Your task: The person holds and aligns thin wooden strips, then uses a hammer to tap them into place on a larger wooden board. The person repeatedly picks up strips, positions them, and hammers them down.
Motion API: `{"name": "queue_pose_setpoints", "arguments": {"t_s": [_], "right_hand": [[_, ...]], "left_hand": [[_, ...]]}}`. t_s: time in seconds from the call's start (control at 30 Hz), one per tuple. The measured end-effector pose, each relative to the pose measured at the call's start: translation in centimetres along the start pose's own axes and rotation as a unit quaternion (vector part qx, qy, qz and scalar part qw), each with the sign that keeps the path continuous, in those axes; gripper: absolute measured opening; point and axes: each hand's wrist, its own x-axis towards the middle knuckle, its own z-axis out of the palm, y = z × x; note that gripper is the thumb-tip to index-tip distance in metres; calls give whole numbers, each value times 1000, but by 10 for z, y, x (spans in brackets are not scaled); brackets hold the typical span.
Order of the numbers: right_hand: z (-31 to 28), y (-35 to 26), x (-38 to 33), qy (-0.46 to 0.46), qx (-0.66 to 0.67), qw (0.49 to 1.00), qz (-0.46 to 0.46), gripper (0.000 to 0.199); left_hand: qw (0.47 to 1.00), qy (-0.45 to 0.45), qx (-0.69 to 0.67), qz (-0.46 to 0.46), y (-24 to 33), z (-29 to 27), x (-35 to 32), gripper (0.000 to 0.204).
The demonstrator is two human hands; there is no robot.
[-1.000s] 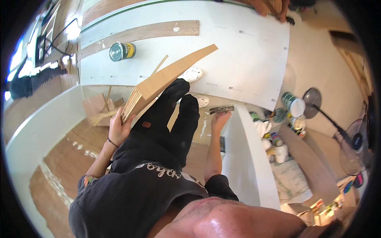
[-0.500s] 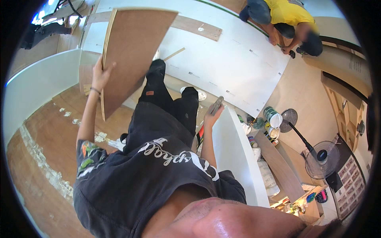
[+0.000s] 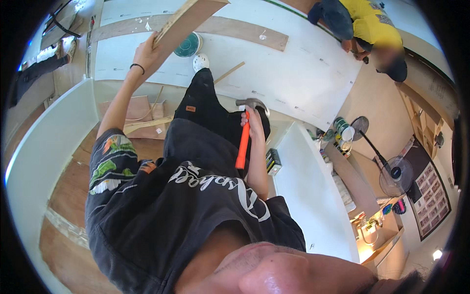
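My left hand [image 3: 148,53] is closed on the edge of a brown wooden panel [image 3: 188,22], held out at arm's length with its narrow side turned toward me. The panel's upper part runs out of the picture. Lower down and to the right, my right hand [image 3: 253,122] is wrapped round a claw hammer [image 3: 243,147] close below its metal head. Its orange handle points down toward my body. My right hand is in front of my black trousers, well apart from the panel.
Large white sheets [image 3: 298,78] lie ahead, with a wooden strip [image 3: 254,36] and a green-lidded tub [image 3: 188,45]. White partitions [image 3: 308,181] flank me. A person in yellow [image 3: 374,24] crouches at the far right. Paint buckets [image 3: 344,129] and a fan [image 3: 395,174] stand to the right.
The panel has swung up and away, from showing its broad face to nearly edge-on. My right hand has moved nearer my legs, and the hammer's orange handle has come into full view.
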Motion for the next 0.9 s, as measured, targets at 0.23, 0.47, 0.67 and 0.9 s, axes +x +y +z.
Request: {"name": "queue_pose_setpoints", "arguments": {"t_s": [0.23,0.47,0.67,0.9], "right_hand": [[95,10,40,12,1,999,-47,25],[126,1,89,47,12,998,-50,24],[111,-17,124,-3,133,989,-69,21],[78,-86,255,2,-69,991,-113,28]], "left_hand": [[995,-71,20,66,-50,34,38,46],[991,-108,49,56,-66,61,45,43],[997,-54,25,58,-57,47,46,28],[993,-34,90,61,-1,59,80,29]]}}
